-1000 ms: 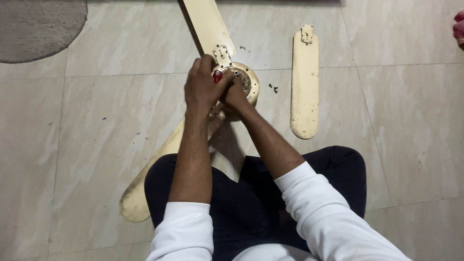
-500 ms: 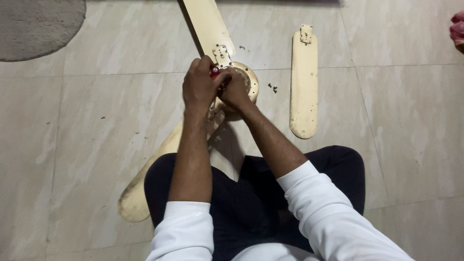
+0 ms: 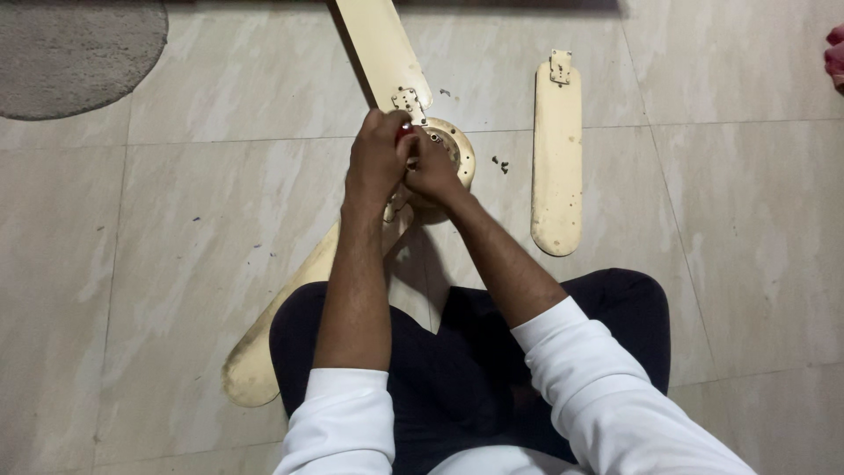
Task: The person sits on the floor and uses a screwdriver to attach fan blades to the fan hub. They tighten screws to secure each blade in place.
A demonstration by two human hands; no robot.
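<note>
A cream ceiling fan lies on the tiled floor, its round motor hub (image 3: 455, 149) partly hidden under my hands. My left hand (image 3: 376, 163) is closed around a red-handled screwdriver (image 3: 403, 133), of which only a bit of red shows. My right hand (image 3: 432, 171) presses against the left one and rests on the hub. One blade (image 3: 383, 48) with a metal bracket runs away from the hub toward the top. Another blade (image 3: 264, 339) runs toward the lower left, under my legs.
A detached cream blade (image 3: 557, 154) lies loose to the right of the hub. Small dark screws (image 3: 499, 164) sit between them. A grey round rug (image 3: 75, 53) is at the top left. Something pink (image 3: 835, 53) shows at the right edge.
My hands shifted slightly on the hub and the red handle is more covered by my left fingers. The fan and the loose blade stay where they were.
</note>
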